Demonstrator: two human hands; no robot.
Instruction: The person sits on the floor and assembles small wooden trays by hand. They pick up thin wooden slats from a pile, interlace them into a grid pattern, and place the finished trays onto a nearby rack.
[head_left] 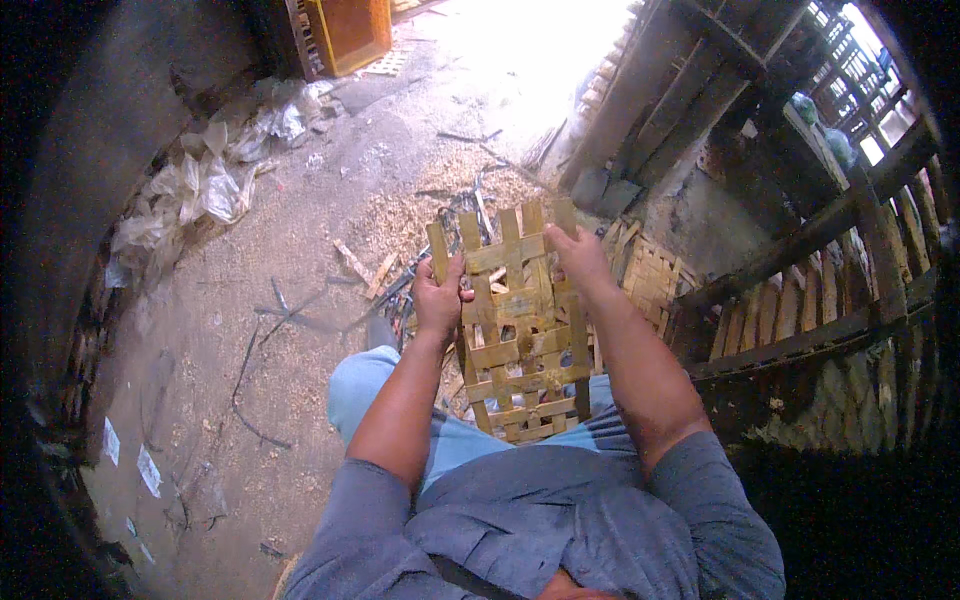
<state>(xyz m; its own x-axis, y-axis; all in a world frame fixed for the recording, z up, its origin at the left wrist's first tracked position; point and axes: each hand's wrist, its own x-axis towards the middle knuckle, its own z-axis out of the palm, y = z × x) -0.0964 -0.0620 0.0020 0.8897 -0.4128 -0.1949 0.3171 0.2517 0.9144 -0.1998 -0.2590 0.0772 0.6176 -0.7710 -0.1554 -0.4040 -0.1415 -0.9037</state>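
A woven panel of flat bamboo strips point(518, 352) stands tilted over my lap, its loose strip ends pointing away from me. My left hand point(440, 295) grips its left edge, thumb on the near face and fingers curled round the outer strip. At the upper right corner my right hand point(580, 258) pinches the end of an outer strip. Open gaps show between the crossed strips, and the lower end of the panel rests near my thighs. Another woven bamboo piece point(652, 283) lies on the floor to the right, partly hidden by my right forearm.
Wood chips and shavings point(400, 215) cover the floor ahead. Dark straps point(245, 370) lie loose at left. Crumpled plastic sheets point(205, 185) line the left wall. A slatted wooden structure point(800, 310) stands close on my right. An orange crate point(350, 35) stands at the far end.
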